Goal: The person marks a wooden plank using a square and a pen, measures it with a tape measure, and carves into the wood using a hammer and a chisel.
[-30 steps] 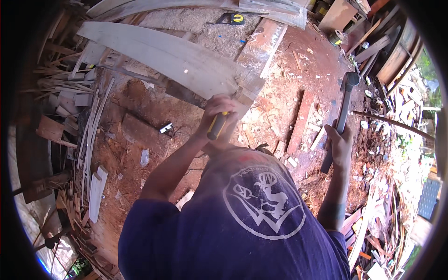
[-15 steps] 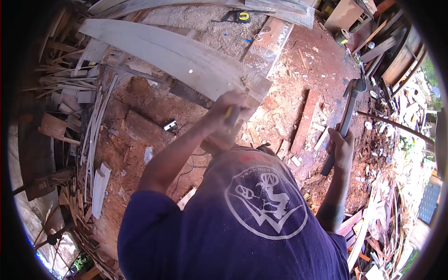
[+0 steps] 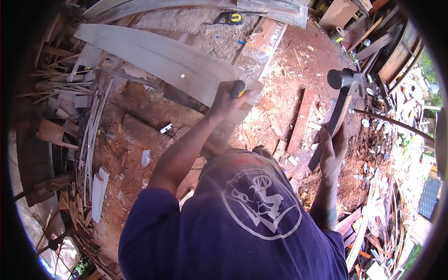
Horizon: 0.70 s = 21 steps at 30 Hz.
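My left hand point(image 3: 227, 101) is closed around a chisel point(image 3: 237, 88) with a black and yellow handle. The handle's butt points up toward me, and the blade is hidden below the fist. Beneath that hand lies the right end of a long, pale, curved wooden board point(image 3: 154, 55). Off to the right, my right hand point(image 3: 334, 148) grips the dark handle of a hammer point(image 3: 342, 103). Its black head is raised, apart from the chisel and the board.
Near the far edge a black and yellow tape measure point(image 3: 234, 18) rests on sawdust. A reddish plank point(image 3: 301, 120) lies between my hands on dusty ground. Thin wood strips point(image 3: 95, 140) and scrap piles line the left, with more offcuts point(image 3: 373, 228) at right.
The hammer has been lifted and tilted, its head now larger and closer to me. My left hand has turned so the chisel handle's butt faces up. The view has shifted slightly.
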Each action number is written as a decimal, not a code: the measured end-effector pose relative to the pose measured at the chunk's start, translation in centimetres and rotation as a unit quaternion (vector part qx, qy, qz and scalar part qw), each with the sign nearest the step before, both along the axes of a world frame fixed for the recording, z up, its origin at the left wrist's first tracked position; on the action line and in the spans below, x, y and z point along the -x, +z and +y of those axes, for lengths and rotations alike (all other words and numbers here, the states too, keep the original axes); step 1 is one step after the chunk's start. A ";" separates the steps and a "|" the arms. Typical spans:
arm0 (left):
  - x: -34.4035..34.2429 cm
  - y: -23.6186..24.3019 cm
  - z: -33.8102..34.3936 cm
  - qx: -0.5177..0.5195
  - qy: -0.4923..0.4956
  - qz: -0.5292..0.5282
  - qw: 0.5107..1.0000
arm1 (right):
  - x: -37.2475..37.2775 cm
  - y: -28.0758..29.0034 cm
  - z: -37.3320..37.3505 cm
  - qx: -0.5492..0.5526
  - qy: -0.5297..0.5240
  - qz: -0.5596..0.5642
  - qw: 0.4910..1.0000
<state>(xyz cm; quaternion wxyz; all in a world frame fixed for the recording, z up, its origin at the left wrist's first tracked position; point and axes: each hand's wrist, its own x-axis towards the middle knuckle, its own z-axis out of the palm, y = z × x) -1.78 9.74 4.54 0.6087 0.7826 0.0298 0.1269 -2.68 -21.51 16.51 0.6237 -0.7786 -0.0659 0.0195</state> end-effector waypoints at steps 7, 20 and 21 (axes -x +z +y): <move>0.6 1.0 -0.6 0.005 -0.028 0.002 1.000 | 0.9 -12.3 2.5 0.245 0.116 -0.092 0.958; 0.8 1.0 -0.9 0.029 -0.025 0.013 0.999 | -0.9 -10.0 5.1 0.203 0.044 -0.134 0.969; 1.0 1.0 -0.7 0.030 -0.023 0.026 0.999 | -1.0 -12.7 5.4 0.291 0.110 -0.111 0.944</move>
